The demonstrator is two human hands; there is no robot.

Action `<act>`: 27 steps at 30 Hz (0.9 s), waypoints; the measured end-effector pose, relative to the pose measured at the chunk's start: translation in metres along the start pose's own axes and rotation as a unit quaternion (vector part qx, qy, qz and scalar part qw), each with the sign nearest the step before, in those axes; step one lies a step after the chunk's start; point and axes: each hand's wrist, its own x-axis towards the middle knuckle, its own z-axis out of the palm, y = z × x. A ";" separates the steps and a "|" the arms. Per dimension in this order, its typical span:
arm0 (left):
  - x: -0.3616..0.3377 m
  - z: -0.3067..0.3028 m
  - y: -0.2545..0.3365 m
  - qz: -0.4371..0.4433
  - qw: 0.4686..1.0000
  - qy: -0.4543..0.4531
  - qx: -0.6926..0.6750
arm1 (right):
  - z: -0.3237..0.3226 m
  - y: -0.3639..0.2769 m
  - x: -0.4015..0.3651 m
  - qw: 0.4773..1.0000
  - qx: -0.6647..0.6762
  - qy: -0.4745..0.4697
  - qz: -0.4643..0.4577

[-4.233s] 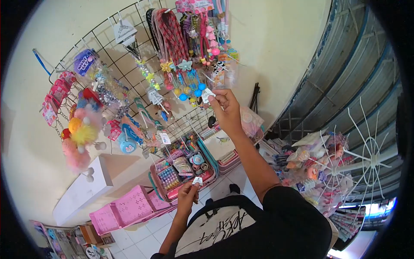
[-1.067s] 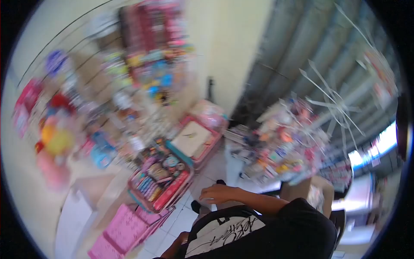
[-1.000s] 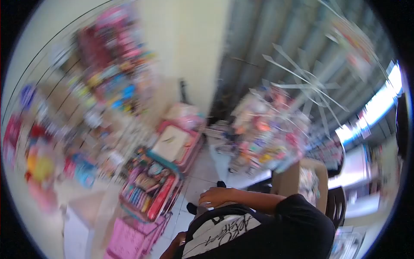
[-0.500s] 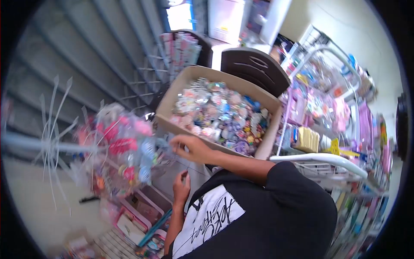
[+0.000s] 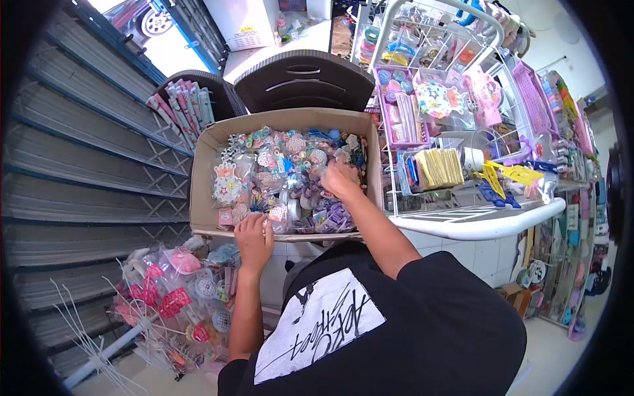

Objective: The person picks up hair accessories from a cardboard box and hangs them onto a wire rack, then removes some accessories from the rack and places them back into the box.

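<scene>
Open tan cardboard box [image 5: 281, 120] holds clear-plastic trinket packets [image 5: 228, 186]. Left hand [image 5: 253, 236] at its near rim, right hand [image 5: 341, 179] among packets; grips cannot be told. Below box, white shirt panel [image 5: 318, 330]: black script, hard to read.

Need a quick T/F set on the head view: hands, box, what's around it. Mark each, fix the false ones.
1. The right hand reaches into the cardboard box. True.
2. The left hand is at the far edge of the box. False: it is at the near edge, toward the left.
3. A white rack stands to the right of the box. True.
4. The box is closed on top. False: it is open, with many small packaged items showing inside.
5. A dark chair back shows beyond the far side of the box. True.
</scene>
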 end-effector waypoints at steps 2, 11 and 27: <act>0.000 0.002 0.000 -0.008 1.000 -0.002 -0.006 | 0.006 0.009 -0.002 1.000 0.002 -0.022 0.021; 0.014 -0.002 0.000 -0.046 0.993 -0.033 -0.106 | -0.023 -0.048 -0.050 0.990 0.001 -0.070 -0.119; 0.025 0.021 -0.013 -0.111 0.958 -0.013 -0.263 | 0.040 0.028 0.045 0.982 0.120 0.120 0.078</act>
